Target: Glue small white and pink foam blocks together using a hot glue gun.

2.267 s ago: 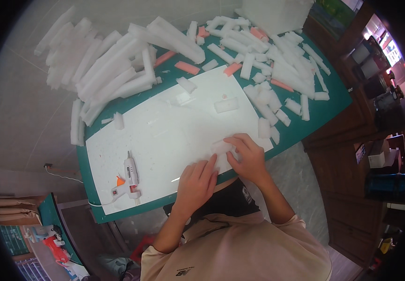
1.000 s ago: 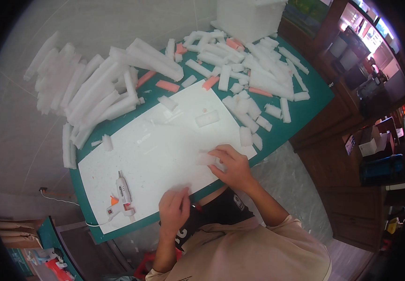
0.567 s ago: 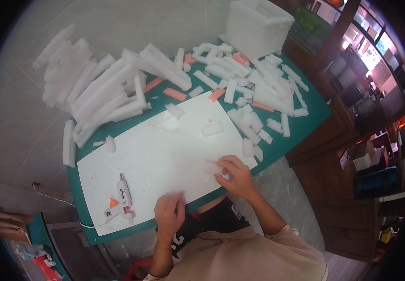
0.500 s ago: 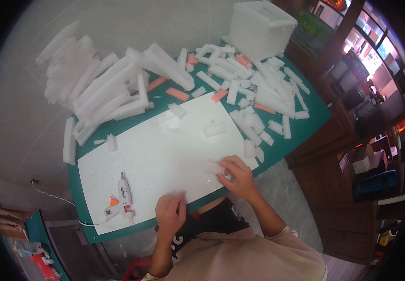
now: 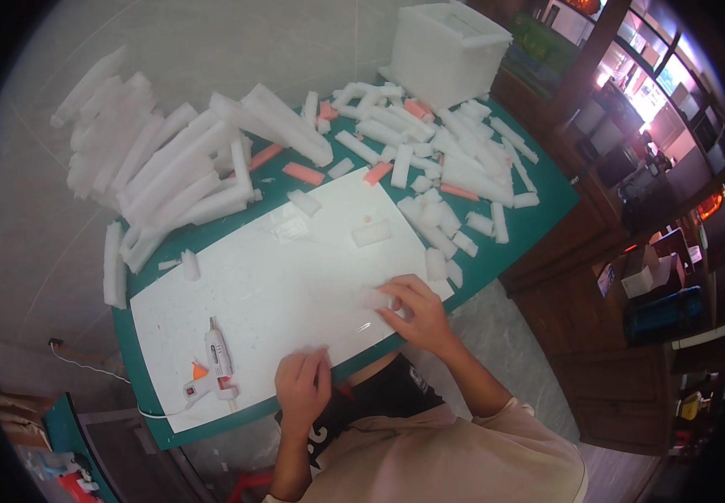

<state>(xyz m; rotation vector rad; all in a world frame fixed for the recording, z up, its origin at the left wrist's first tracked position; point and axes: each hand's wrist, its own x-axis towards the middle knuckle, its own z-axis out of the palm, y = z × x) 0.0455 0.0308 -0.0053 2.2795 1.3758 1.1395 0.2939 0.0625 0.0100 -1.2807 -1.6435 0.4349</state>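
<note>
My right hand pinches a small white foam piece between thumb and fingers, just above the near right part of the white board. At the board's near edge, my left hand is closed with its fingers curled; whatever may be between the fingertips cannot be made out. To its left a white glue gun with an orange trigger lies on the board, its nozzle pointing away from me. A foam block rests beyond my right hand. A clear, shiny plastic piece lies farther back.
Long white foam strips are heaped at the back left of the green table. Short foam pieces and several pink strips are scattered back right. A white foam box stands in the far corner. A white cord runs off left.
The whole view has shifted a little, so the table appears slightly more to the left. Both hands keep nearly the same pose, the right still pinching the foam piece.
</note>
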